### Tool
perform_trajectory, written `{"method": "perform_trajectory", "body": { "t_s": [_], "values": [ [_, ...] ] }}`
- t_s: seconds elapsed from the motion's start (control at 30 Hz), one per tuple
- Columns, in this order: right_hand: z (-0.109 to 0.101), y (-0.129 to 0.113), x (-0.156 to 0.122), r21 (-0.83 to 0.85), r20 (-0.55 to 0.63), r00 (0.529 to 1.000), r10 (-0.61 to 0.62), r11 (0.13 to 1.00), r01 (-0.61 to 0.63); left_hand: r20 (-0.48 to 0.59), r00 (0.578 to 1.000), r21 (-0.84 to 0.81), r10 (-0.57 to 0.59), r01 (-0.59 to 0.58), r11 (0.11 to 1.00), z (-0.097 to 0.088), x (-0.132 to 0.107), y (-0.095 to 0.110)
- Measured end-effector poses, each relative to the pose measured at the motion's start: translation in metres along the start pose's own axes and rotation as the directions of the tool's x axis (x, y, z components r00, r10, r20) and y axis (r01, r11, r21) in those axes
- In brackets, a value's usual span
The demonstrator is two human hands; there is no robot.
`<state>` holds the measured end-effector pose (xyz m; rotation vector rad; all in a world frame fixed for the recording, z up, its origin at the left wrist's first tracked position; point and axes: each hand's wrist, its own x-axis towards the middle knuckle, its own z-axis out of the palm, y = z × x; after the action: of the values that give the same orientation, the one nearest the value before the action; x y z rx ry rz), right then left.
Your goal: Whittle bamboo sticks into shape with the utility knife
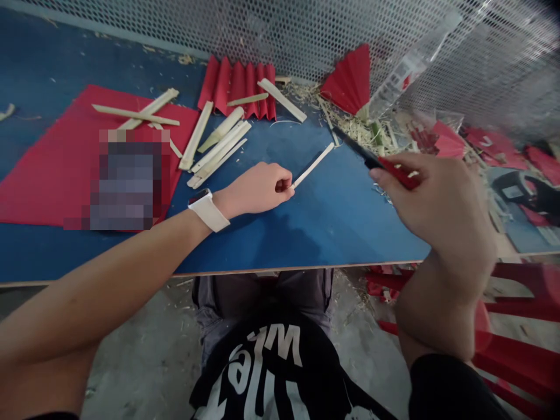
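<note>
Over the middle of the blue table (pixel 350 227), my left hand (pixel 260 188) pinches one end of a thin pale strip of wood or bamboo (pixel 314 165). The strip slants up and to the right from my fingertips. My right hand (pixel 441 204) grips the red handle of a knife (pixel 356 150), its dark blade pointing up and left. The blade tip lies near the strip's far end; whether they touch I cannot tell. Left of my left hand lie several loose pale strips (pixel 225 143), and two more cross on a large red sheet (pixel 48 163).
A pleated red paper (pixel 238 87) and a folded red fan (pixel 350 79) lean by the mesh panel (pixel 297 35). Fine shavings (pixel 385 137) heap beneath a clear plastic bottle (pixel 413 67). At right sits a black object (pixel 520 192) among red scraps. A blurred-out patch covers part of the sheet.
</note>
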<state>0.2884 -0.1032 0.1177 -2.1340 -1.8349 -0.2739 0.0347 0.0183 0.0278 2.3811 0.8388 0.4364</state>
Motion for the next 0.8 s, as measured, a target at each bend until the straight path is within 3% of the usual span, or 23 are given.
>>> {"method": "perform_trajectory", "body": {
  "t_s": [0.03,0.13,0.23,0.37,0.43,0.5,0.57,0.67,0.8],
  "values": [
    [0.005,0.003,0.009,-0.023,-0.016,1.000,-0.006,1.000,0.006,-0.015,1.000,0.023,-0.002,0.003,1.000,0.001,-0.001,0.002],
    [0.032,0.016,0.040,-0.053,0.111,0.986,-0.127,0.990,0.134,-0.079,0.997,0.147,0.013,-0.002,0.989,0.004,-0.003,0.007],
    [0.063,0.026,0.063,0.051,0.057,0.959,-0.278,0.960,0.275,-0.184,0.980,0.179,0.071,-0.037,0.983,0.007,-0.004,0.008],
    [0.093,0.019,0.071,0.420,-0.015,0.829,-0.559,0.749,0.512,-0.378,0.918,0.072,0.117,-0.097,0.993,0.009,-0.004,0.006],
    [0.100,0.008,0.069,0.499,-0.066,0.792,-0.607,0.667,0.553,-0.459,0.882,0.001,0.111,-0.124,0.992,0.009,-0.004,0.007],
    [0.104,-0.003,0.065,0.533,-0.096,0.783,-0.614,0.632,0.562,-0.514,0.854,-0.080,0.087,-0.148,0.986,0.010,-0.004,0.010],
    [0.104,-0.014,0.060,0.582,-0.049,0.794,-0.607,0.629,0.516,-0.535,0.844,-0.175,0.044,-0.162,0.971,0.010,-0.005,0.012],
    [0.102,-0.027,0.050,0.661,0.066,0.828,-0.557,0.646,0.382,-0.501,0.864,-0.311,-0.050,-0.125,0.942,0.009,-0.006,0.015],
    [0.105,-0.035,0.038,0.691,0.068,0.855,-0.515,0.642,0.332,-0.455,0.887,-0.353,-0.082,-0.095,0.931,0.008,-0.005,0.016]
  ]
}}
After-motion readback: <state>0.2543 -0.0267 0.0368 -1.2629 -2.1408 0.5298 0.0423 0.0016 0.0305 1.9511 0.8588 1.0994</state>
